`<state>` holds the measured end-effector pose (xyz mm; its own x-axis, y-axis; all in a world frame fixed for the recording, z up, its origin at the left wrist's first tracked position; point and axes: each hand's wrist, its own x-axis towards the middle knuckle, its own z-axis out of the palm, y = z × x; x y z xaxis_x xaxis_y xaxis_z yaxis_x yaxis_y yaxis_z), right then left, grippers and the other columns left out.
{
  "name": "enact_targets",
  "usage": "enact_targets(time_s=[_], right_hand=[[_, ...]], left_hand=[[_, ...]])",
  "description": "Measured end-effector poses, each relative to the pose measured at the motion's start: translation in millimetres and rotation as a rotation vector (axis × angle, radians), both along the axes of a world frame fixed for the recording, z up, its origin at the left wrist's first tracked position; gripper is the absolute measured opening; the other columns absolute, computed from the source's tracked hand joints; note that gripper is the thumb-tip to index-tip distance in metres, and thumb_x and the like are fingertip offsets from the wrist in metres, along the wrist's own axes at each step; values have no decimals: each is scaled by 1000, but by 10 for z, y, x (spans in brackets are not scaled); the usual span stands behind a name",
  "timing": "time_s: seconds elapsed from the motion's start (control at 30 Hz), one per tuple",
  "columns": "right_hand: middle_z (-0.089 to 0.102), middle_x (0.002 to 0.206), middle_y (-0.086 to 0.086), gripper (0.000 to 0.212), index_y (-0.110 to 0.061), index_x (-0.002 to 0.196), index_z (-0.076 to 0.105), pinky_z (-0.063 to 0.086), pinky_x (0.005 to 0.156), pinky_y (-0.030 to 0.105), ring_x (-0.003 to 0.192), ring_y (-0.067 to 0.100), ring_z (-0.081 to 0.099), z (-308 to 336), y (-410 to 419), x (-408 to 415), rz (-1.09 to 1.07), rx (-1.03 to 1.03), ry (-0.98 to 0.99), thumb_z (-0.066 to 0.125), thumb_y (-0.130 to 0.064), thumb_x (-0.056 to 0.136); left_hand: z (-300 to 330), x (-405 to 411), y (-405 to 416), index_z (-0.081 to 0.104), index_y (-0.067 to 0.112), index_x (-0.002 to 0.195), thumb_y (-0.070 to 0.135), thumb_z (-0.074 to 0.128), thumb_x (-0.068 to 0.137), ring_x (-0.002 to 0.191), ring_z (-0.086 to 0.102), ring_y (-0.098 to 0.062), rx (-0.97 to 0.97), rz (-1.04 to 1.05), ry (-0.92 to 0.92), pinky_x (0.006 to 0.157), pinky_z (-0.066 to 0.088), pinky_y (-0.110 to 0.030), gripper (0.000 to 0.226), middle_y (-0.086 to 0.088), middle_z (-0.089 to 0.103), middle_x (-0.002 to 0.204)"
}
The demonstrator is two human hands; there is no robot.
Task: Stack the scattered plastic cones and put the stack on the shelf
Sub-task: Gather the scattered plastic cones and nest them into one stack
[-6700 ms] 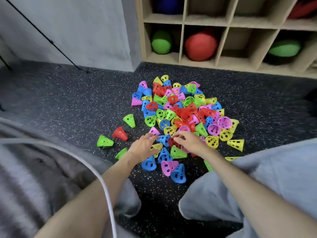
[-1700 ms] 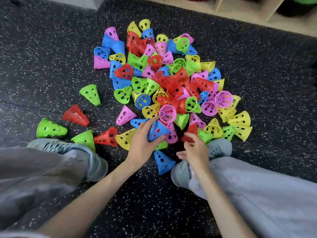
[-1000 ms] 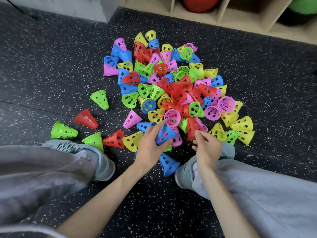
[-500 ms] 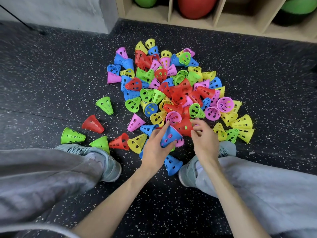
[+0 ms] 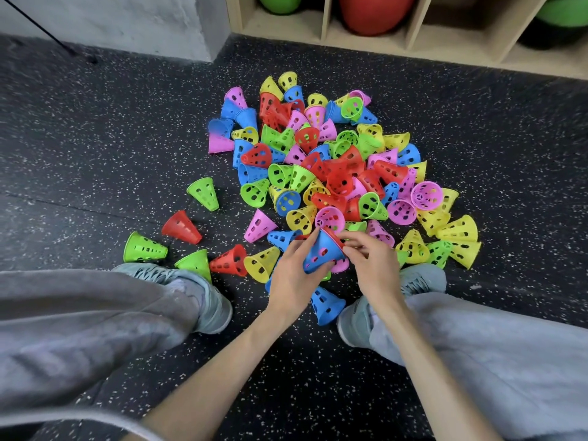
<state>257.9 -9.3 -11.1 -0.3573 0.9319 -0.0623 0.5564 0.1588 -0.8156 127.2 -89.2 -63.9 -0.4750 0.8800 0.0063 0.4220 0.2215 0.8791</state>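
Cones heaped on the floor before your feet, shelf behind.
Your left hand and right hand meet at a held cone at the cone pile's near edge; stray cones lie left; the shelf stands behind.

A blue cone, perforated, is held tilted above the floor, its wide rim up and to the right, with a red rim showing just inside it. Behind it a heap of cones in pink, yellow, green, red and blue is spread, mostly tipped over. The shelf is seen beyond the heap.
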Motion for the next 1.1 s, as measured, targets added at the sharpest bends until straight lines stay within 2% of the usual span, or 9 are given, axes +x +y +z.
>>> enact_targets(time_s=[0.07, 0.17, 0.33, 0.43, 0.53, 0.63, 0.8, 0.97, 1.1], right_hand=[[69, 95, -24, 34, -33, 115, 74, 45, 71, 3, 90, -13, 62, -10, -29, -8, 9, -5, 22, 62, -6, 97], [71, 100, -17, 32, -31, 117, 73, 46, 74, 4, 93, -14, 61, -27, -71, -37, 26, 0, 35, 62, -8, 98], [67, 91, -24, 30, -31, 113, 72, 47, 71, 6, 86, -14, 61, -38, -108, -95, 52, -59, 66, 65, -9, 95], [70, 89, -18, 28, -36, 110, 69, 54, 75, 23, 83, -4, 66, -77, -101, -115, 42, -80, 42, 69, -14, 93], [71, 88, -14, 31, -38, 114, 64, 56, 78, 36, 82, 4, 69, -115, -100, -106, 50, -87, 0, 69, -17, 92], [72, 87, -15, 32, -39, 115, 63, 55, 78, 38, 81, 4, 69, -158, -89, -33, 10, -91, -38, 69, -17, 93], [66, 82, -20, 31, -32, 118, 66, 52, 73, 33, 78, -3, 63, -185, -56, 60, -109, -66, -89, 67, -12, 93], [62, 81, -20, 31, -30, 119, 66, 47, 69, 31, 75, -7, 58, -204, -26, 88, -140, -68, -123, 67, -12, 93], [62, 82, -20, 32, -31, 120, 65, 52, 75, 34, 76, -3, 60, -226, -51, 85, -129, -82, -142, 67, -14, 93]], left_hand=[[-3, -8, -1, 44, 36, 153, 33, 76, 90, 96, 57, -9, -11, 5, -7, 80, 53, -30, 70, 10, 58, 118], [4, -16, -10, 45, 34, 153, 32, 76, 91, 101, 54, -5, -15, 20, 5, 85, 49, -25, 69, 10, 59, 120], [-36, -92, -42, 49, 35, 149, 33, 79, 88, 118, 57, -5, -7, 38, -14, 96, 49, -25, 68, 17, 60, 132], [-60, -142, -50, 51, 40, 146, 38, 80, 86, 123, 55, -1, -22, 15, -6, 99, 47, -22, 67, 17, 60, 137], [-64, -168, -32, 55, 37, 143, 37, 82, 85, 116, 57, 5, -22, -22, -25, 93, 45, -12, 64, 19, 64, 130], [-99, -157, 27, 57, 33, 141, 37, 84, 83, 108, 63, 0, -58, -110, -17, 91, 51, -23, 64, 16, 69, 121], [-236, -255, 50, 50, 28, 146, 42, 79, 85, 124, 55, -24, -228, -238, 341, 110, 38, -49, 68, 3, 62, 135], [-382, -429, -38, 53, 25, 144, 20, 80, 85, 132, 50, -26, -298, -324, 425, 113, 36, -50, 66, 3, 49, 147], [-381, -490, -48, 51, 20, 147, 19, 82, 85, 126, 51, -28, -313, -332, 490, 110, 42, -45, 70, -3, 46, 142]])
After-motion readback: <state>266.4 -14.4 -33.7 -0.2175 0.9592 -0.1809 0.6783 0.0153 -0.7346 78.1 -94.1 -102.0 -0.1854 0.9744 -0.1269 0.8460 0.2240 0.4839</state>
